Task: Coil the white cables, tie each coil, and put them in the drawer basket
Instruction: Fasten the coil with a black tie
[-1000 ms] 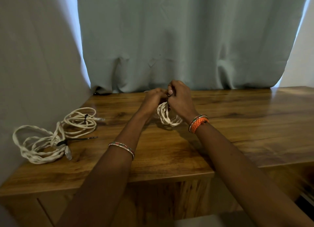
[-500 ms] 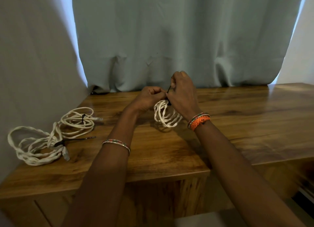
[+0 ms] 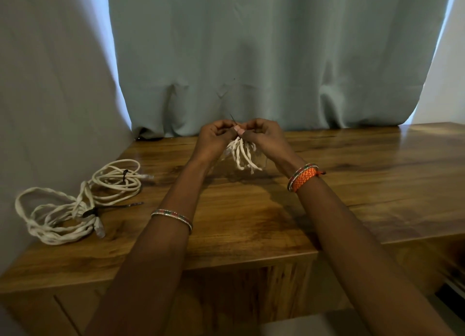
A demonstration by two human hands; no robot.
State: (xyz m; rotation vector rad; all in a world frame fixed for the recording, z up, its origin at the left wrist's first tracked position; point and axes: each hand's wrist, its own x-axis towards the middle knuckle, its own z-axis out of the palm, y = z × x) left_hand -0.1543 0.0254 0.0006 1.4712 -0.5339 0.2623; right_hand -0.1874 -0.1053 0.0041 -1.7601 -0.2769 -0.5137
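Observation:
A small white cable coil [image 3: 242,155] hangs lifted above the wooden table [image 3: 251,217], gripped at its top by both hands. My left hand [image 3: 214,139] and my right hand [image 3: 264,135] pinch the coil's top together, and a thin black tie [image 3: 234,120] sticks up between the fingertips. Two other white coils lie at the table's left: a round one [image 3: 118,180] bound with a black tie, and a looser, larger one [image 3: 55,218] with a black tie whose tail points right.
A pale blue-grey curtain [image 3: 251,58] hangs behind the table's far edge, and a wall [image 3: 50,83] closes the left side. Cabinet fronts [image 3: 251,293] show below the near edge. No drawer basket is in view.
Both hands have risen and lifted the coil off the table. The right hand has shifted from above the coil to its right side, and the tie's tip now pokes up between the hands.

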